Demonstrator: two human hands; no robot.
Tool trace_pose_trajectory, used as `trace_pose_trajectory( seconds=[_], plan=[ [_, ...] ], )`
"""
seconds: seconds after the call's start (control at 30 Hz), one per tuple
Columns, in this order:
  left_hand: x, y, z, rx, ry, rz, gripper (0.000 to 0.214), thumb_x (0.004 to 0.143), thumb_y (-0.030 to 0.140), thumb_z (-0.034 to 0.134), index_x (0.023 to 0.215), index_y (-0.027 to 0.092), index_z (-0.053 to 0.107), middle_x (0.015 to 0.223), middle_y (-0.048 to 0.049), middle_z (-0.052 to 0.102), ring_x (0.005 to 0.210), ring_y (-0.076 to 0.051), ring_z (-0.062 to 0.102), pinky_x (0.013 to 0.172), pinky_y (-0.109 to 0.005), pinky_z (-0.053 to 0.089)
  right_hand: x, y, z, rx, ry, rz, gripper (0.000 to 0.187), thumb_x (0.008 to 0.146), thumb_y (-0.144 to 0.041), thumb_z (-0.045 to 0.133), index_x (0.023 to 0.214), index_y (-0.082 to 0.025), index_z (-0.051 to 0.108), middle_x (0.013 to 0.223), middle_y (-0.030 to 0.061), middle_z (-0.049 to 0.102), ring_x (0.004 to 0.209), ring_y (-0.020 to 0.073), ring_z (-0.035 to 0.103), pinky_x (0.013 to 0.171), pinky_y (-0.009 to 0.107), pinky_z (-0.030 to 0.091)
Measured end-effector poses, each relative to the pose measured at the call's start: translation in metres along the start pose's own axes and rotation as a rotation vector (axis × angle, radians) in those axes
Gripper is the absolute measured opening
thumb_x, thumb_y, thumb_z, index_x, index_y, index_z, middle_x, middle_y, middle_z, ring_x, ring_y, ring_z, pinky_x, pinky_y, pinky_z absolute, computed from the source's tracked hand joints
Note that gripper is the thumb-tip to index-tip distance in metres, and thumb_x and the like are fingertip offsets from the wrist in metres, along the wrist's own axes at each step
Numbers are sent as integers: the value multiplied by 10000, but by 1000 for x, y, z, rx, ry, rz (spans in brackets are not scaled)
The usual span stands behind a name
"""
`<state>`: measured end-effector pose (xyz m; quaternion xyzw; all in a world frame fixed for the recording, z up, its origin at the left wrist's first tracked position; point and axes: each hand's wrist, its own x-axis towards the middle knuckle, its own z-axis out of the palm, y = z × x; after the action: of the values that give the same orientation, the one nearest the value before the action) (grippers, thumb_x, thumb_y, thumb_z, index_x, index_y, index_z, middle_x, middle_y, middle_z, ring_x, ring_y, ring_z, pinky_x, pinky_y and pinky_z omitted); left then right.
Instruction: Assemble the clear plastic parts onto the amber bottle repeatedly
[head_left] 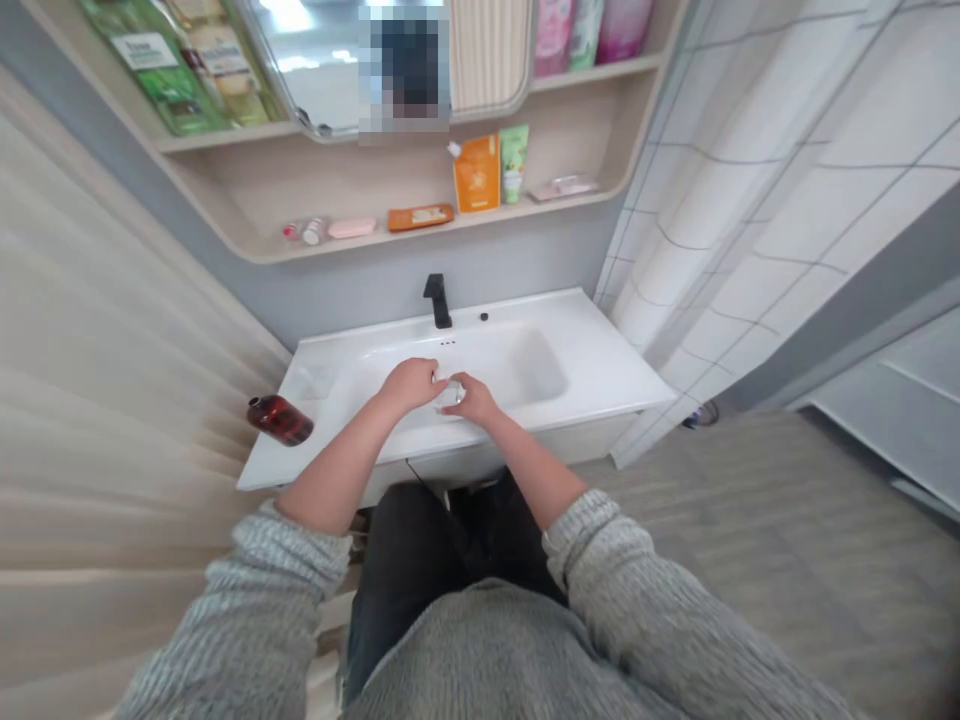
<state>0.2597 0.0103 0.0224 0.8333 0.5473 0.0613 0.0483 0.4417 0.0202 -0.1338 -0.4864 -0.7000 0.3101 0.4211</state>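
Observation:
My left hand (pixel 409 385) and my right hand (pixel 474 398) meet above the white washbasin (pixel 525 330). Between them is a small clear object (pixel 450 396), possibly glass or plastic. Its exact kind cannot be told, and my fingers hide part of it. Both hands touch it, with the left fingertips on its upper side and the right fingers curled around its near side. Grey knit sleeves cover my forearms up to the wrists' upper part.
A matte black faucet (pixel 438 302) stands behind the basin. A dark amber bottle (pixel 280 420) lies at the counter's left edge. Toiletries fill a wooden shelf (pixel 390 190) above. White tiles (pixel 787 260) rise to the right, and a beige curtain (pixel 112 400) hangs left.

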Motion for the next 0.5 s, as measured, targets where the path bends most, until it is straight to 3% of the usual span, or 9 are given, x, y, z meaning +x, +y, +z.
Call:
trace_pose_trajectory(
  seconds=[0.07,0.2,0.33,0.43,0.5],
  plan=[
    [6,1,-1,49,-49,13,322,940,494,686,967,201,816,996,-143,826,956,-326,768,808,-374,524,1,1,0,2,5,12,773,576,-424,1032,1246,-240,692,1176,56,785,1066,304,734,994,413,553],
    [9,-3,-1,37,-133,49,204,877,388,738,955,228,836,986,-121,830,957,-316,768,830,-363,523,2,2,0,25,-2,11,768,578,-431,1034,1242,-243,698,1109,27,780,1016,289,733,945,389,558],
    [9,-4,4,-57,-54,72,366,830,383,814,1163,231,830,1072,-133,832,1001,-345,767,865,-378,540,1,1,-1,44,4,25,777,564,-433,1046,1234,-245,701,1137,35,780,1040,292,733,966,393,557],
    [11,-3,6,-88,-42,43,295,842,397,817,1079,223,834,997,-137,816,987,-355,762,908,-403,556,0,-2,-2,47,-5,22,763,566,-415,1045,1229,-255,701,1143,29,786,1050,292,734,975,395,556],
    [11,-3,5,-99,-95,114,214,817,299,803,1019,241,838,1020,-124,811,1032,-343,759,967,-408,564,0,-4,-3,44,-23,15,732,574,-408,1041,1207,-253,706,1116,22,789,1031,289,737,960,391,557]
  ],
)
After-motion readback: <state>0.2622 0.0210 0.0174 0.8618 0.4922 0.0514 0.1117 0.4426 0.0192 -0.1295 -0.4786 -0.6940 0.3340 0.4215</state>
